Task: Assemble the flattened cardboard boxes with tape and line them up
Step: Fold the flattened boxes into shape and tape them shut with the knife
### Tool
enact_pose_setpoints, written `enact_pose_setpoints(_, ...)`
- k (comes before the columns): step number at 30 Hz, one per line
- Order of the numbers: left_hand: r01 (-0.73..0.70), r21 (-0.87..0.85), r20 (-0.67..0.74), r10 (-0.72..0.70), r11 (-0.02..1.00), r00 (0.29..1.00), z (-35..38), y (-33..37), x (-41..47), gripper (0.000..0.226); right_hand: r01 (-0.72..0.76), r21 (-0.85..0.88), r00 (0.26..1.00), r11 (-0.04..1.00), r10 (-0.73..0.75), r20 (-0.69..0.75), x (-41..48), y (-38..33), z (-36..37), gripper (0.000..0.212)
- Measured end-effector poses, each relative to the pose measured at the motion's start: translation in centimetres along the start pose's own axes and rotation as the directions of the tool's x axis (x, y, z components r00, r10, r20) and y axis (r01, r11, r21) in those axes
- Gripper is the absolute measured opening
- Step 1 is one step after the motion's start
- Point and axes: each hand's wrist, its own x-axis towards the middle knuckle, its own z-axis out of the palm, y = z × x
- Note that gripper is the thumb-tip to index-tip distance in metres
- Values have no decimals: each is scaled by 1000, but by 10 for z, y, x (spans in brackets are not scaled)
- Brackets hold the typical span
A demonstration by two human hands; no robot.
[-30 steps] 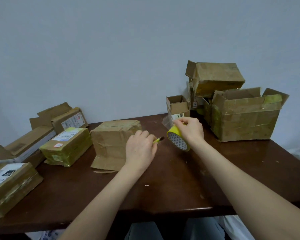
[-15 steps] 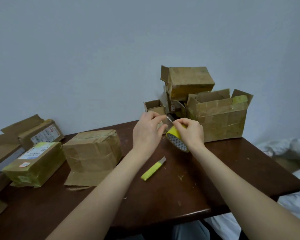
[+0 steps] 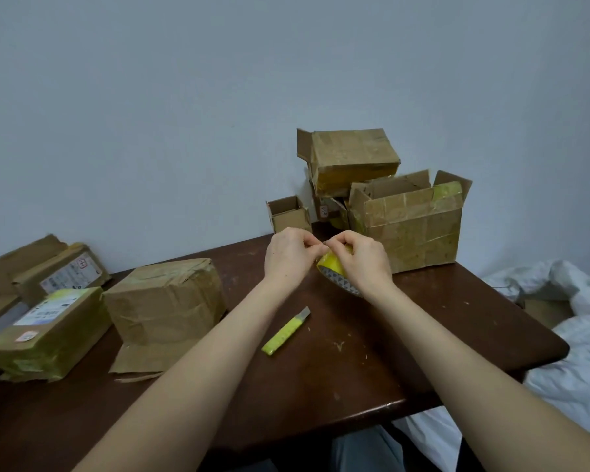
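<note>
While the right hand [image 3: 365, 260] curls round a yellow tape roll [image 3: 332, 267] held above the desk [image 3: 423, 335] toward its far edge, the left hand [image 3: 286, 257] pinches at the roll's top, fingertips of both meeting. A yellow utility knife [image 3: 285, 332] lies loose nearer the front edge. A taped box [image 3: 164, 298] sits toward the left edge; an open box [image 3: 413, 229] stands at the far right corner.
</note>
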Motion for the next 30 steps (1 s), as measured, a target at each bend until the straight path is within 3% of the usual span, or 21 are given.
enact_pose_setpoints(5,69,88,-60,-63,994,996,-2,5,0,15,-41,183,990,982,15,142,1,-9,4,30)
enact_pose_setpoints(8,83,-7,-50,-84,997,995,-6,1,4,14,-24,208,980,978,-19,198,-3,-11,6,40)
enact_pose_setpoints(12,63,-86,-59,-68,994,996,-10,-11,2,16,-50,250,978,967,-4,209,-3,-15,3,75)
enact_pose_setpoints(22,53,-6,-40,-53,999,998,-19,-29,2,17,84,232,964,969,-138,227,-2,-20,8,56)
enact_pose_setpoints(27,192,-38,-33,-193,981,981,-32,-40,-6,32,137,188,953,973,-181,242,-2,-26,8,49)
enact_pose_setpoints(30,197,71,45,-201,978,979,-42,-59,-16,31,127,118,959,985,-152,240,-2,-20,9,49)
